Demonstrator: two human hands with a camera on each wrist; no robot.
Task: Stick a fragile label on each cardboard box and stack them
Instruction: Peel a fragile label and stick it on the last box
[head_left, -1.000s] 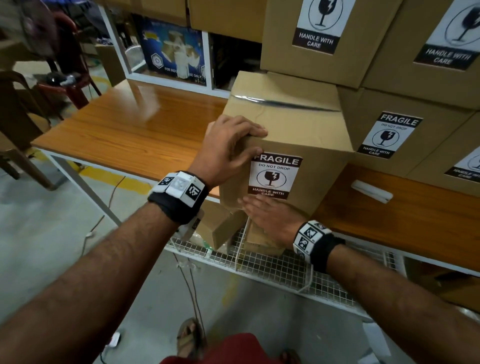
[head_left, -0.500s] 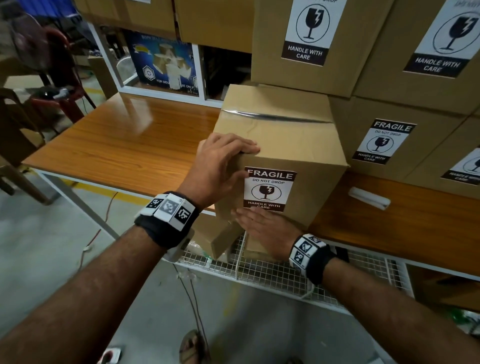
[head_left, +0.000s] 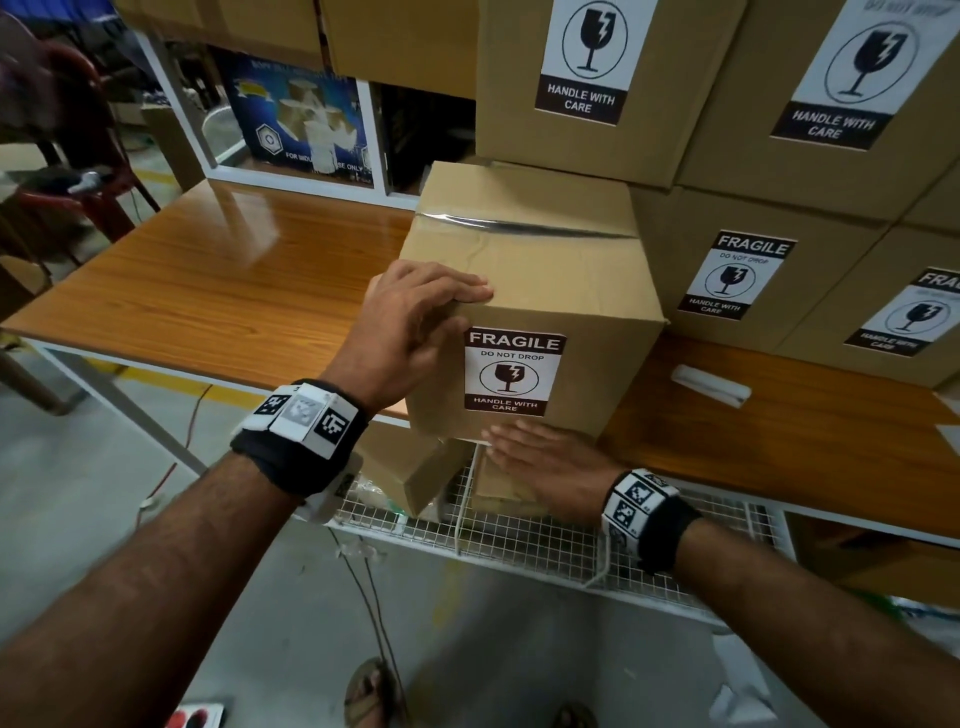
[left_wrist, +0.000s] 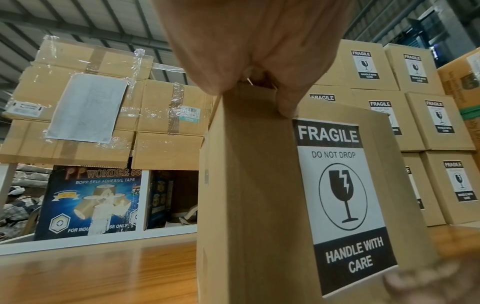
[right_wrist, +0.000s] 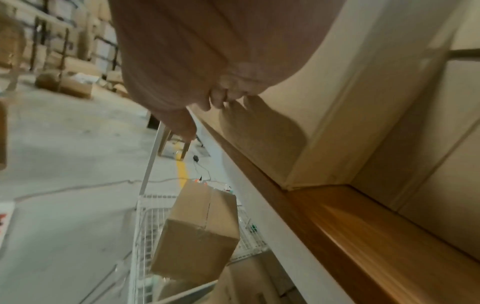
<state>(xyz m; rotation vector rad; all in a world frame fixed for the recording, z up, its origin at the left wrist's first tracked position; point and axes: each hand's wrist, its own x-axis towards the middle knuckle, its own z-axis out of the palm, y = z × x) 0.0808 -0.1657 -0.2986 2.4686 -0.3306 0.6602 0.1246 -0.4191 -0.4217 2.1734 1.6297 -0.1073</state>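
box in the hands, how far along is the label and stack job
Done: the stacked boxes behind carry labels, and so does this box, label on. In hand: left hand grips its top corner, right hand supports underneath. Left: stacking it, plus plain boxes in the wire basket.

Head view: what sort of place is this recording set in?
Most likely a warehouse packing area: stacked cardboard boxes with fragile labels, a wooden workbench, and a carton of packing tape on a shelf behind.

stacked boxes (head_left: 737, 270) right, tabletop (head_left: 218, 280) left
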